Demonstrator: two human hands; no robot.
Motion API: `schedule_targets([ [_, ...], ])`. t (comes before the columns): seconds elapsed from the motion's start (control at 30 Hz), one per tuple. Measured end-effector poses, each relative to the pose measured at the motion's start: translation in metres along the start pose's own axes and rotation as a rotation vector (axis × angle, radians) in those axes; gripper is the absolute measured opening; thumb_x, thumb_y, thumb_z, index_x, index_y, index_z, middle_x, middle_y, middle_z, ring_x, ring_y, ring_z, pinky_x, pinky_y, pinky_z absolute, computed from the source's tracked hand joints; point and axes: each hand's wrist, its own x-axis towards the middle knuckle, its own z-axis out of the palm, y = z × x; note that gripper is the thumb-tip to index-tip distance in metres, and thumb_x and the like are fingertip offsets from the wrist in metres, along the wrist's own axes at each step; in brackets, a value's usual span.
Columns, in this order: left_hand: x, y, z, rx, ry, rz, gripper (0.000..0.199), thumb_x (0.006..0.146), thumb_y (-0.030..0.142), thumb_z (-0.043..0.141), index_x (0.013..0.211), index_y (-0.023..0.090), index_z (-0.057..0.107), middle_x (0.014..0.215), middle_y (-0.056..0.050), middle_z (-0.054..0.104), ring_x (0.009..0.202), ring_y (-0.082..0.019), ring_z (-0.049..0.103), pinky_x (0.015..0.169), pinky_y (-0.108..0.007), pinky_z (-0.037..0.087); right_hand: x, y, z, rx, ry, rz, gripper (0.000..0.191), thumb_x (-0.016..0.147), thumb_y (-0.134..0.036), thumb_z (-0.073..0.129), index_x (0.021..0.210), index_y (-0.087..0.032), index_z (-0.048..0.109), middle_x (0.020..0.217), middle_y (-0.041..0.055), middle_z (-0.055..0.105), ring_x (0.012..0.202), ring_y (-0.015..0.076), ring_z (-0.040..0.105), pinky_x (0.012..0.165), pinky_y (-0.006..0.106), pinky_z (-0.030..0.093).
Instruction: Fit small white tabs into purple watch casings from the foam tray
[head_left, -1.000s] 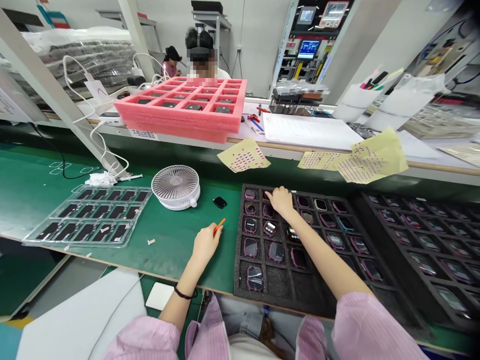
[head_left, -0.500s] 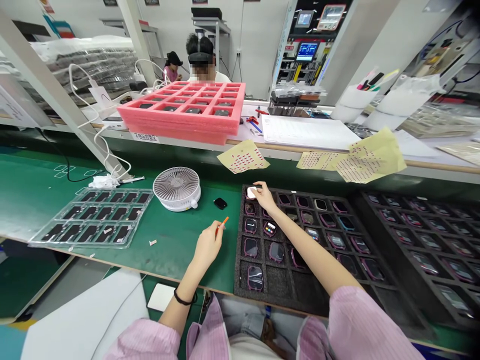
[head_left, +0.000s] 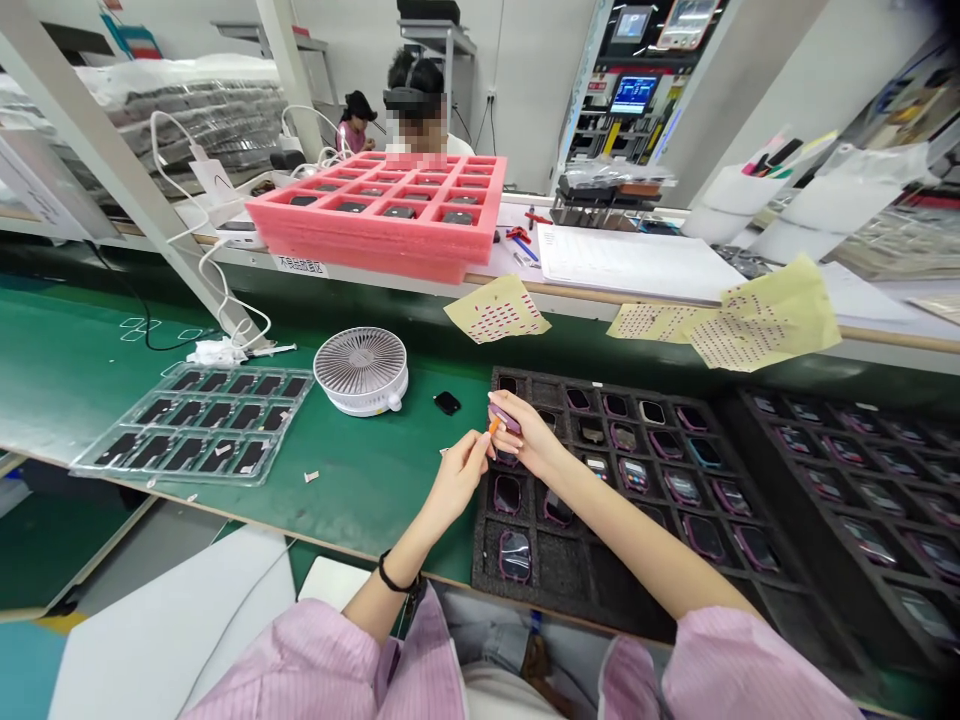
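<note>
Over the left edge of a black foam tray [head_left: 566, 560], my right hand [head_left: 529, 435] holds a purple-edged watch case [head_left: 506, 418]. My left hand [head_left: 459, 475] pinches a small orange tool [head_left: 495, 425], whose end is at the case. The two hands are nearly touching. Rows of purple-framed watch units sit in the tray's compartments, and several compartments near its front edge hold nothing. A small black piece [head_left: 447, 402] lies on the green table left of my hands.
A white fan [head_left: 361, 370] and a clear tray of black parts [head_left: 259, 478] stand at the left. Another black tray [head_left: 795, 500] is at the right. A pink foam tray [head_left: 375, 245] rests on the shelf, with two people beyond it.
My right hand has come back from the tray's far left corner with the case in it. My left hand has moved right and up with the orange tool to meet it.
</note>
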Motion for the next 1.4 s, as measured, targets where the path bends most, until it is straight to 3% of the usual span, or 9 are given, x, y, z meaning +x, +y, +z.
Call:
schedule_targets([
  [0.53, -0.004, 0.006, -0.002, -0.133, -0.011, -0.041, 0.042, 0.085, 0.057, 0.047, 0.07, 0.017, 0.046, 0.049, 0.01, 0.025, 0.037, -0.003, 0.018, 0.036, -0.018, 0.014, 0.0, 0.005, 0.007, 0.083, 0.053, -0.009, 0.036, 0.069, -0.039, 0.074, 0.067, -0.021, 0.043, 0.044, -0.012, 0.044, 0.025, 0.0, 0.021, 0.027, 0.015, 0.022],
  [0.73, -0.004, 0.009, -0.01, -0.042, -0.025, -0.025, 0.042, 0.085, 0.055, 0.047, 0.07, 0.016, 0.05, 0.047, 0.009, 0.029, 0.037, -0.003, 0.02, 0.036, -0.018, 0.017, -0.006, 0.004, 0.006, -0.057, 0.085, -0.084, 0.031, 0.072, -0.039, 0.072, 0.074, -0.022, 0.046, 0.04, -0.0138, 0.044, 0.025, 0.0017, 0.025, 0.028, 0.015, 0.025],
  [0.87, -0.004, 0.014, -0.012, -0.089, -0.072, -0.041, 0.043, 0.083, 0.057, 0.05, 0.069, 0.016, 0.051, 0.045, 0.01, 0.028, 0.036, -0.003, 0.019, 0.035, -0.017, 0.015, -0.005, 0.007, 0.006, 0.0, -0.005, -0.007, 0.035, 0.075, -0.044, 0.068, 0.069, -0.021, 0.042, 0.039, -0.014, 0.042, 0.023, 0.0008, 0.02, 0.027, 0.015, 0.015],
  [0.97, -0.004, 0.014, -0.009, -0.147, -0.031, -0.033, 0.043, 0.081, 0.057, 0.053, 0.068, 0.016, 0.049, 0.045, 0.01, 0.027, 0.035, -0.002, 0.019, 0.034, -0.016, 0.015, -0.002, 0.008, 0.007, 0.112, -0.07, 0.069, 0.039, 0.077, -0.047, 0.064, 0.064, -0.021, 0.038, 0.038, -0.0135, 0.041, 0.022, 0.0005, 0.019, 0.027, 0.017, 0.011],
  [1.4, -0.001, 0.003, 0.0, -0.241, 0.0, -0.056, 0.044, 0.079, 0.059, 0.055, 0.068, 0.016, 0.05, 0.043, 0.011, 0.028, 0.032, -0.001, 0.017, 0.032, -0.015, 0.014, -0.002, 0.016, 0.0, 0.177, -0.049, 0.033, 0.04, 0.079, -0.04, 0.063, 0.056, -0.021, 0.037, 0.031, -0.0127, 0.032, 0.023, 0.002, 0.019, 0.031, 0.019, 0.013],
])
